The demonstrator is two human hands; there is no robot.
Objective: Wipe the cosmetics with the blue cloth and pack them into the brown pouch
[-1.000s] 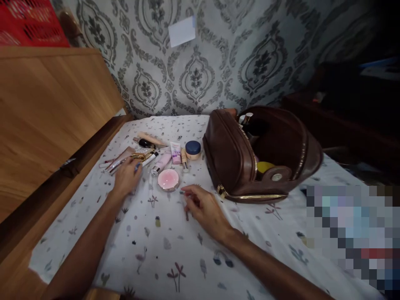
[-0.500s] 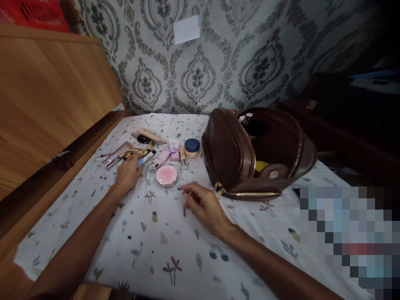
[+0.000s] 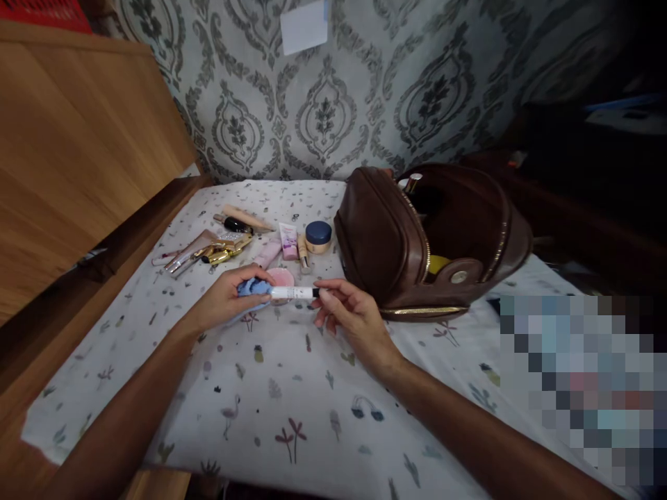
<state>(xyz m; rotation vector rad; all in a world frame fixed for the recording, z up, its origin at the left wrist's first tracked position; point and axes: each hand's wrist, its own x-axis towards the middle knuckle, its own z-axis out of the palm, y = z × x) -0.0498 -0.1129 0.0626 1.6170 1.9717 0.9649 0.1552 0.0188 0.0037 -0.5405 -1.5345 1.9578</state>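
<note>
A white tube (image 3: pixel 292 293) with a black end lies level between my two hands, above the patterned cloth. My left hand (image 3: pixel 224 300) is closed on a blue cloth (image 3: pixel 253 288) at the tube's left end. The fingers of my right hand (image 3: pixel 354 318) pinch the black end. Just behind the tube is a round pink compact (image 3: pixel 281 277), partly hidden by it. Farther back stand or lie a pink tube (image 3: pixel 267 254), a small white and purple tube (image 3: pixel 288 242), a small beige bottle (image 3: pixel 303 253) and a jar with a dark blue lid (image 3: pixel 318 237).
An open brown bag (image 3: pixel 383 243) stands at the right, with a yellow item inside. Several cosmetics, including a gold one (image 3: pixel 226 254) and a black one (image 3: pixel 237 225), lie at the back left. A wooden cabinet (image 3: pixel 88 139) borders the left side.
My left hand has moved right with the blue cloth and the white tube, away from the cosmetics pile. My right hand has closed on the tube's black end. The view has shifted slightly.
</note>
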